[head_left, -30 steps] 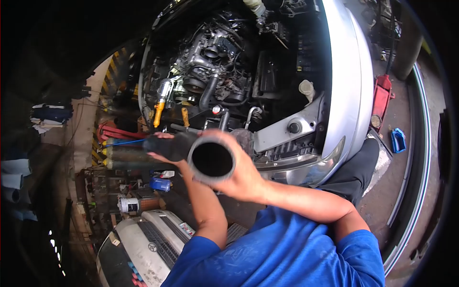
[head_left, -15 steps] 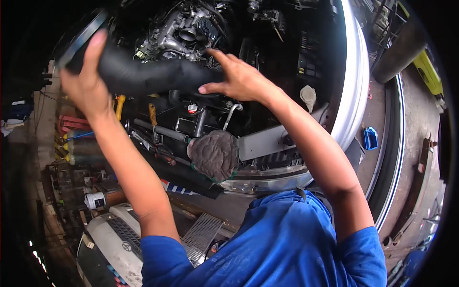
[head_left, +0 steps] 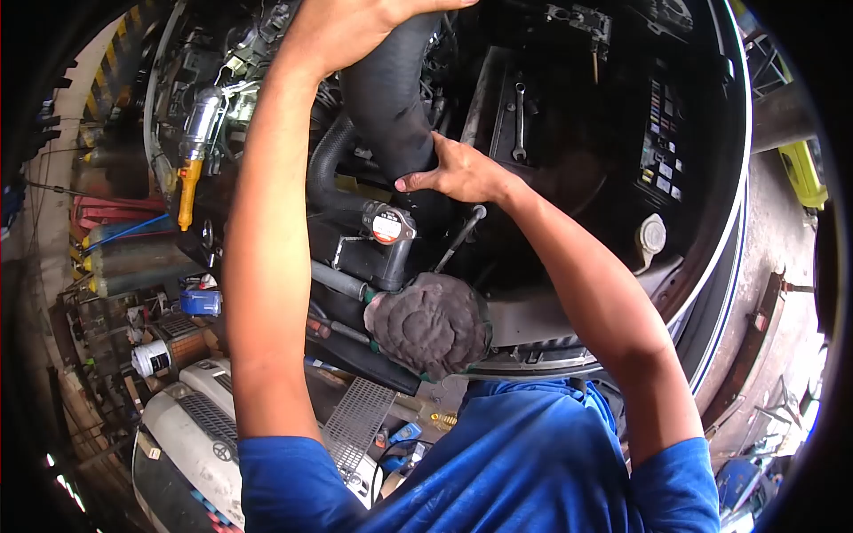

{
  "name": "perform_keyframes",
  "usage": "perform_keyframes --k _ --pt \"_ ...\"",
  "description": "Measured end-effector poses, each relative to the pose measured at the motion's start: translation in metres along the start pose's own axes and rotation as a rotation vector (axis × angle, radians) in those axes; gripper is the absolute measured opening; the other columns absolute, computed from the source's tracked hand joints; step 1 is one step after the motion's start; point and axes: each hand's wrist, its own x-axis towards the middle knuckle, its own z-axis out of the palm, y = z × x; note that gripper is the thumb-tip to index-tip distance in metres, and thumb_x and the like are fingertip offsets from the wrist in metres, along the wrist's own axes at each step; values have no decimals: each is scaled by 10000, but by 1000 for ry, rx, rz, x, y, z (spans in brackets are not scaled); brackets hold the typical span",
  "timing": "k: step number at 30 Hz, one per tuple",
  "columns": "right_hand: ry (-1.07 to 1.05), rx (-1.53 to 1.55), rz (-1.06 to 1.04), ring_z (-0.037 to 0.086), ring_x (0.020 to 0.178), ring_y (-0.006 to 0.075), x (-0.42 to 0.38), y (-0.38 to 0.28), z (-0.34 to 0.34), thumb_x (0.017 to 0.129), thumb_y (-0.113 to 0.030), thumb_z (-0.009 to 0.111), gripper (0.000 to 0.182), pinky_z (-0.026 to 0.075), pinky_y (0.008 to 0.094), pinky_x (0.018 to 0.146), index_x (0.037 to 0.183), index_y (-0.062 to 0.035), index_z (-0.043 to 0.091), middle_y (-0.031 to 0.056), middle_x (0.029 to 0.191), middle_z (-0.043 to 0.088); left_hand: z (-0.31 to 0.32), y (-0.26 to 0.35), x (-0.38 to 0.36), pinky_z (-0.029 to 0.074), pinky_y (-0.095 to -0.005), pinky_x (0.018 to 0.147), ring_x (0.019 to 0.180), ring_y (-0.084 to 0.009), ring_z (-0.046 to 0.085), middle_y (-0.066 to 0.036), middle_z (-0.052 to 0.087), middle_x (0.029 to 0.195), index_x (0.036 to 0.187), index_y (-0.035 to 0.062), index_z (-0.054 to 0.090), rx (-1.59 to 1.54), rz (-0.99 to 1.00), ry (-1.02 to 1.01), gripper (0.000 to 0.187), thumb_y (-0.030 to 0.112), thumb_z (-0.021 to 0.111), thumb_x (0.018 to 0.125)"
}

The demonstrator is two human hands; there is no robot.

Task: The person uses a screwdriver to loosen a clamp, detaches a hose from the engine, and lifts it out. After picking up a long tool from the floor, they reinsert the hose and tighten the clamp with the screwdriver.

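A thick black rubber air hose runs down over the engine bay between my hands. My left hand is at its upper end, closed against it, with some fingers out of view at the top edge. My right hand grips the lower end, the thumb on the near side and the other fingers partly hidden behind. Just below that end are a radiator cap with a red and white label and a thin metal bar. A curved black hose lies to the left.
A crumpled grey cloth covers part of the front edge. A yellow-handled work lamp hangs at left. A wrench lies in the bay, near a white-capped reservoir. A white vehicle stands behind at lower left.
The air hose has swung from nearly level at the left to steeply upright over the bay. My left hand moved right and up with it; my right hand went slightly lower. The view shifted too.
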Motion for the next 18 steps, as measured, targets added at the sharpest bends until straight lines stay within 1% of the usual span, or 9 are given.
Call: perform_keyframes --k 5,7,9,10,11,13,14,17,18 --pt "-51 -47 100 654 1179 417 -2 -16 -9 726 -638 815 1052 491 436 1046 1382 118 490 303 1176 693 -12 -10 14 531 -320 901 965 -193 685 -82 741 1055 1139 10 695 -52 -87 -124 485 264 878 769" --pt "-75 -55 99 659 1167 423 -2 -14 -5 732 -643 810 1040 495 441 1039 1382 105 495 300 1165 698 -12 -20 11 533 -318 879 945 -187 685 -84 739 1048 1123 19 700 -95 -95 -124 470 278 871 772" --pt "-94 -51 92 657 1166 429 -2 -15 -4 736 -649 805 1030 496 443 1037 1383 92 499 302 1169 696 -4 -38 13 537 -316 865 933 -185 687 -86 739 1047 1124 17 700 -54 -32 -92 468 274 872 771" --pt "-104 -49 115 653 1170 431 -4 -16 -6 745 -645 797 1009 495 447 1036 1393 69 499 302 1179 693 -3 -43 8 540 -306 854 922 -178 688 -86 737 1043 1119 13 697 12 -81 -47 458 252 875 771" --pt "-111 -46 114 653 1169 431 -3 -13 -6 749 -642 794 1006 493 447 1038 1397 66 496 302 1183 692 -4 -25 0 540 -299 854 917 -177 686 -87 733 1033 1112 7 692 -161 -190 -56 453 238 878 770" --pt "-130 -44 111 653 1168 430 -1 -6 -3 755 -637 790 1000 490 448 1042 1405 61 491 303 1192 689 -5 -33 -2 542 -301 850 902 -177 684 -86 727 1016 1103 1 688 -171 -188 -29 453 242 879 770" --pt "-124 -31 96 652 1169 424 -1 -4 -2 759 -628 791 981 483 450 1048 1407 46 495 293 1195 692 1 -20 -3 543 -301 844 891 -179 683 -89 726 1011 1101 -7 685 -64 -287 50 460 243 880 768" --pt "-163 -29 89 651 1172 420 1 -2 -2 753 -632 792 976 480 452 1052 1410 29 501 280 1194 698 1 -10 -11 541 -297 840 889 -181 684 -93 726 1013 1099 -13 682 24 -242 104 467 248 881 767" --pt "-191 -40 115 637 1203 415 -1 -7 -6 765 -613 800 967 472 443 1065 1431 17 491 271 1229 689 -2 -18 -10 538 -297 840 892 -185 682 -98 725 1015 1105 -16 680 -32 -175 57 462 235 878 771"
